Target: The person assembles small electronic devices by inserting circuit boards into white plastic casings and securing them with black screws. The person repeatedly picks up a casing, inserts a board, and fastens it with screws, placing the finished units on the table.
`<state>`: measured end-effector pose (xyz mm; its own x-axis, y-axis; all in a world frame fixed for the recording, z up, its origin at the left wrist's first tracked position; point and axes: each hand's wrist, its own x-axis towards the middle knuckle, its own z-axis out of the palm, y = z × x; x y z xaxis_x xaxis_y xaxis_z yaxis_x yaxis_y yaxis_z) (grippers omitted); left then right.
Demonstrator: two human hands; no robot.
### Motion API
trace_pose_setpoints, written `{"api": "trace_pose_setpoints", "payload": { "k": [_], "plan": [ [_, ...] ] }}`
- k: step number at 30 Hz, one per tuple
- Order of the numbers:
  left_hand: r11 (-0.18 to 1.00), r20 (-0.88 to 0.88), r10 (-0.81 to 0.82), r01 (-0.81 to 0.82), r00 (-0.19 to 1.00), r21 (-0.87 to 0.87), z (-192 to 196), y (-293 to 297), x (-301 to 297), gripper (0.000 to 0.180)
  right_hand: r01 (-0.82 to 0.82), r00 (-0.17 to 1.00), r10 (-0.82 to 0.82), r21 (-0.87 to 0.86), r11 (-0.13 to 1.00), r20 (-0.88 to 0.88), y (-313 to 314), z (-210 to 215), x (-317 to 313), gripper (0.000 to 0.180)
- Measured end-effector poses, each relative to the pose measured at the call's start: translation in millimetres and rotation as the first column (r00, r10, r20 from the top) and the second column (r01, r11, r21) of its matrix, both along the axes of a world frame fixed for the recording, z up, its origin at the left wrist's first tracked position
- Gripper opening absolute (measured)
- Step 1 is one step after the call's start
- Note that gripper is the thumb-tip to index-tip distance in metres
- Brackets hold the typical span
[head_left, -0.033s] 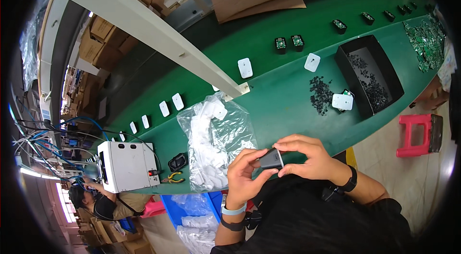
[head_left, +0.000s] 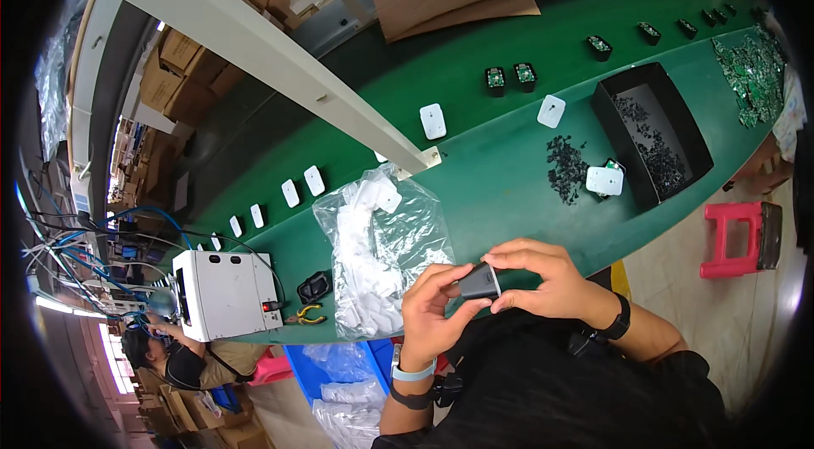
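left hand: fingers clamped on dark plug casing | right hand: fingers pinch its top and right end | casing above tabletop edge, beside clear bag | underside hidden

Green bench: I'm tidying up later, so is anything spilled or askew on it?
Yes. A loose heap of small black parts lies on the green bench beside the black tray, not in it. Both hands hold a small dark casing.
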<state>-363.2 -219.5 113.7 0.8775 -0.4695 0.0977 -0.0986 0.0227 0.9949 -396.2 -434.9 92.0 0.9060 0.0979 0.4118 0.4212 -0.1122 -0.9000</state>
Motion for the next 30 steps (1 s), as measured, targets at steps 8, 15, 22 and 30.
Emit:
{"api": "trace_pose_setpoints", "payload": {
  "k": [8,15,22,30],
  "plan": [
    [0.977,-0.079,0.024,-0.04,0.997,-0.208,-16,-9,-1,0.051,0.093,0.991,-0.081,-0.111,0.99,0.108,-2,2,-1,0.052],
    [0.892,-0.464,0.014,-0.22,0.886,-0.394,-35,-15,-6,0.049,0.211,0.975,-0.199,-0.126,0.969,0.096,6,11,1,0.036],
    [0.872,-0.516,0.1,-0.325,0.851,-0.366,-52,-19,-1,0.046,0.17,0.979,-0.182,-0.129,0.977,-0.09,11,0,14,0.03],
    [0.856,-0.338,0.403,-0.481,0.85,-0.19,-71,-27,28,0.037,0.218,0.971,-0.24,-0.325,0.92,-0.026,9,-24,87,0.03]
  ]
}}
